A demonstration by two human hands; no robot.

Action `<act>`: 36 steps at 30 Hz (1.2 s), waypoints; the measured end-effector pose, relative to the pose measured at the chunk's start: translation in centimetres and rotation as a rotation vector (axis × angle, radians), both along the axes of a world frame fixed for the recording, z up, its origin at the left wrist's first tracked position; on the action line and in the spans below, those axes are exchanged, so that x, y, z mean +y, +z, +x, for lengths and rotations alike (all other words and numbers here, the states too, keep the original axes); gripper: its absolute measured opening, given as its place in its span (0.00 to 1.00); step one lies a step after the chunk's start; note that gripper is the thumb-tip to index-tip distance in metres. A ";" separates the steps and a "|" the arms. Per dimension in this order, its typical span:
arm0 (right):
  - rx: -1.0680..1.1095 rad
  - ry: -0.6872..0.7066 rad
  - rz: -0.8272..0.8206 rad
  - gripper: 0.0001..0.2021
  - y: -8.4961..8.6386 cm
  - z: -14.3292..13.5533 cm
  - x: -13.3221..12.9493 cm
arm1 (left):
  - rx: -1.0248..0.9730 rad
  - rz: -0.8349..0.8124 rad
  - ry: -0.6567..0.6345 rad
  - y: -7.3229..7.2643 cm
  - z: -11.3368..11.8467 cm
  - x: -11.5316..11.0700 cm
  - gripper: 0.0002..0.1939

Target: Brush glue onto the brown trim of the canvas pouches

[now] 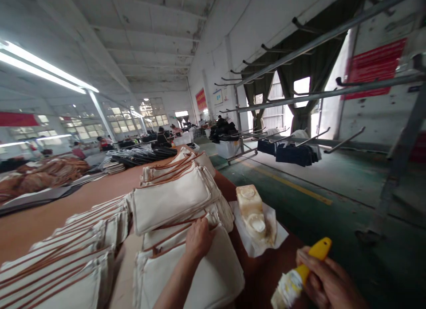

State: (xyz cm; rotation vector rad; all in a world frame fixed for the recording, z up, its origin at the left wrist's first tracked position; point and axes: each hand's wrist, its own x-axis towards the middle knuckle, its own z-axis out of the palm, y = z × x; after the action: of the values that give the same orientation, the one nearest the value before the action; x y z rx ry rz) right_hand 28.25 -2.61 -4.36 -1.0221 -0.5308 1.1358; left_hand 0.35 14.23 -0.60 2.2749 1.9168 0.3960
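Brush (301, 275) with a yellow handle, clamped in the right hand (328, 284), out past the table's (40, 220) right edge, over the green floor (309, 207). Long axis slanted: handle tip up and to the right, caked bristle end down and to the left, back toward the table edge. Fingers wrapped tight round the handle's middle.

Left hand (199, 240) pressed flat, fingers together, on a cream canvas bag (203, 278) trimmed in brown — gripping nothing, only resting on top. Bag near the table's right front corner, stacked over others; a long overlapping row of bags (173, 198) running away up the table from it, a second row (66, 260) to its left.

Glue tub (253, 209) on a white sheet (278, 233), just right of the bags, close to the table edge, the sheet's corner jutting over it.

Right of the table: a wide open aisle, yellow line (293, 185) along it, metal racks (333, 91) well beyond. Left of the bags: bare brown tabletop, then brown material heaped far off.
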 end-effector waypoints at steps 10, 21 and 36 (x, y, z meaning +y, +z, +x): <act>0.056 -0.042 0.255 0.20 4.3 -1.4 4.1 | -0.337 -0.308 -0.278 3.1 0.6 -5.4 0.13; -0.569 0.021 0.358 0.20 5.2 -4.7 5.0 | -0.652 -0.486 -0.258 5.2 2.1 -10.5 0.11; -0.651 -0.085 0.318 0.20 5.0 -3.2 4.3 | -0.635 -0.416 -0.364 3.9 1.7 -13.1 0.24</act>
State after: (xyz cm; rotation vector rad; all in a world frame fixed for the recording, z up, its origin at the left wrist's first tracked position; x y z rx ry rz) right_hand 25.03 1.68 0.66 -1.1108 -1.1344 0.5955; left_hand 2.07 1.14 3.27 1.8610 1.1266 0.5283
